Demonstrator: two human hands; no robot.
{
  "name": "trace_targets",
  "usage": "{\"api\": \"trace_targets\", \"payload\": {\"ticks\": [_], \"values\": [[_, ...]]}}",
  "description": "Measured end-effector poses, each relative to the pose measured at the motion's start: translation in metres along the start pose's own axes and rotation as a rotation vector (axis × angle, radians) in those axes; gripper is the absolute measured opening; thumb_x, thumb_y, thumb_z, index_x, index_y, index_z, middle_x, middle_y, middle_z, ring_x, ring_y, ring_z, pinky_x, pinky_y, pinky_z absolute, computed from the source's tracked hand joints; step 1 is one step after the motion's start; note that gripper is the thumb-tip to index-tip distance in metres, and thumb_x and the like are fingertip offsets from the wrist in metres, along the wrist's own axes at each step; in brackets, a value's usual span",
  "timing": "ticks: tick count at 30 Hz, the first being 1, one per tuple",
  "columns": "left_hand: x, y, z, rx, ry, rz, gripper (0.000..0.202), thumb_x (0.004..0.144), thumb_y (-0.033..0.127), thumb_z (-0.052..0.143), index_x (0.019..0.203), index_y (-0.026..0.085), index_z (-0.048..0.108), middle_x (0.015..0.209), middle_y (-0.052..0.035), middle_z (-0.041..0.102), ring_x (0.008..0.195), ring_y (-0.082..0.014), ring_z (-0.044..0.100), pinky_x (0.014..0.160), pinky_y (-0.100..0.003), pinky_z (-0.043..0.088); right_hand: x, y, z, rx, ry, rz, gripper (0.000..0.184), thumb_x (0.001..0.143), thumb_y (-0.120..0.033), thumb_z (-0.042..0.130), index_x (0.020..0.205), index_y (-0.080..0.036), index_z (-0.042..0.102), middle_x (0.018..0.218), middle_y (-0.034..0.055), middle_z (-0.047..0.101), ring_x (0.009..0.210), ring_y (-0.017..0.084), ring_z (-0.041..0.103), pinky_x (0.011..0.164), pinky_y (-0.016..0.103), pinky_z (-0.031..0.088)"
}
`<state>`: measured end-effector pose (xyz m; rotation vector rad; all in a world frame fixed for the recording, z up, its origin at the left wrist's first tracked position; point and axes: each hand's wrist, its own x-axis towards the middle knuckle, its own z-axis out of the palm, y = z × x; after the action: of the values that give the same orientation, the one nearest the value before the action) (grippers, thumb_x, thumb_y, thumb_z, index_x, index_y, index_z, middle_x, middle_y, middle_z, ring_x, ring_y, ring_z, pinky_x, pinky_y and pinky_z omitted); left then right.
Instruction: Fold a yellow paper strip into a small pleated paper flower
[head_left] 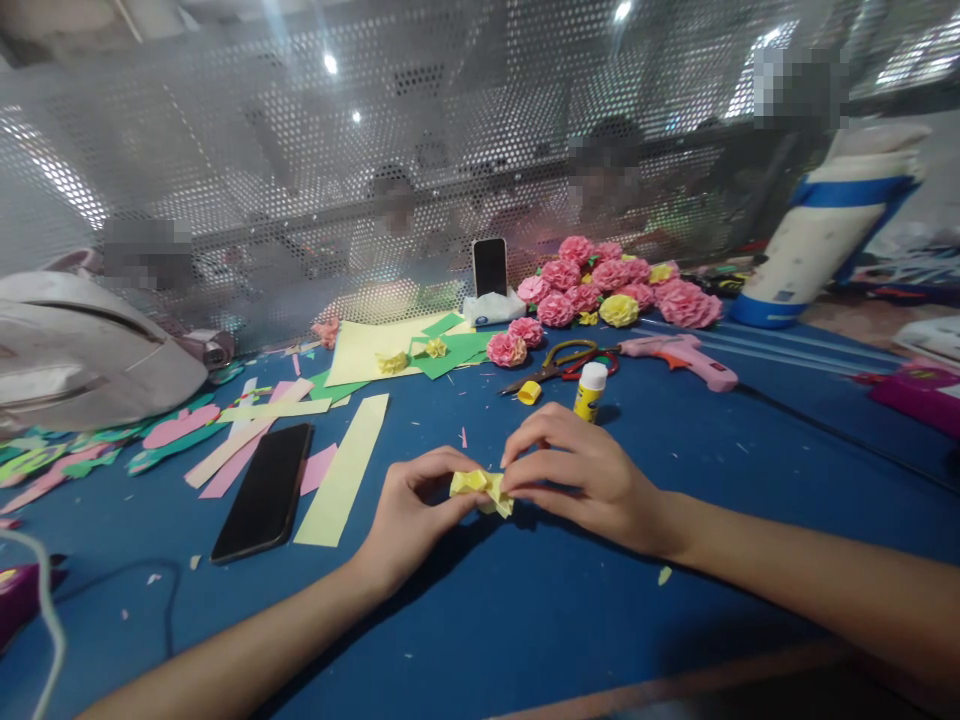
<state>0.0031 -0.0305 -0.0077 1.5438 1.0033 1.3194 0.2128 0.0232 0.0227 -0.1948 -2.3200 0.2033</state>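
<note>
Between my two hands, just above the blue table, is a small yellow folded paper flower (480, 488). My left hand (424, 500) pinches its left side between thumb and fingers. The fingertips of my right hand (574, 478) close on its right edge. Beyond my right hand stands a yellow glue stick (591, 390) with a white top, and its yellow cap (529, 392) lies to the left. A long pale-yellow paper strip (343, 470) lies flat to the left of my left hand.
A black phone (262, 490) lies on the left by coloured paper scraps. Scissors (551, 365), a pink glue gun (682, 355) with a cord and a pile of pink paper flowers (581, 280) sit farther back. A white-and-blue bottle (817, 235) stands right, before a perforated metal screen (300, 150).
</note>
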Motion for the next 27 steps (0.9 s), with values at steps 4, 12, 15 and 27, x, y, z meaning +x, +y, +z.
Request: {"api": "trace_targets", "payload": {"ticks": [4,12,15,27], "values": [[0.000,0.000,0.000,0.034,0.000,0.017,0.004,0.076,0.017,0.074,0.080,0.016,0.073,0.080,-0.0031,0.068,0.074,-0.0144,0.061,0.069,-0.024,0.047,-0.001,-0.002,0.003,-0.039,-0.011,0.043,0.010,0.090,-0.025,0.064,0.097,-0.018,0.067,0.092,0.0061,0.062,0.085,0.017,0.053,0.078,0.032,0.043],[-0.001,0.002,0.002,0.149,0.063,0.070,0.005,0.076,0.018,0.074,0.081,0.016,0.072,0.078,-0.0027,0.067,0.073,-0.0148,0.061,0.069,-0.024,0.047,-0.001,-0.011,0.010,0.089,0.006,0.233,0.005,0.087,-0.018,0.068,0.091,-0.018,0.066,0.096,0.0042,0.062,0.093,0.016,0.055,0.084,0.030,0.043],[-0.002,0.001,0.002,0.173,0.065,0.105,0.004,0.077,0.018,0.073,0.081,0.016,0.071,0.078,-0.0029,0.067,0.072,-0.0148,0.061,0.069,-0.025,0.047,0.000,-0.012,0.011,0.138,0.028,0.240,0.003,0.087,-0.017,0.068,0.090,-0.019,0.066,0.094,0.0035,0.065,0.091,0.016,0.057,0.084,0.030,0.044],[-0.001,0.001,0.004,0.260,-0.004,0.083,0.009,0.079,0.010,0.067,0.082,0.017,0.072,0.082,-0.0036,0.069,0.078,-0.0162,0.063,0.074,-0.026,0.047,-0.002,-0.008,0.018,0.209,0.110,0.165,0.009,0.087,-0.014,0.066,0.079,-0.017,0.064,0.080,0.0037,0.068,0.077,0.016,0.058,0.073,0.031,0.047]]}}
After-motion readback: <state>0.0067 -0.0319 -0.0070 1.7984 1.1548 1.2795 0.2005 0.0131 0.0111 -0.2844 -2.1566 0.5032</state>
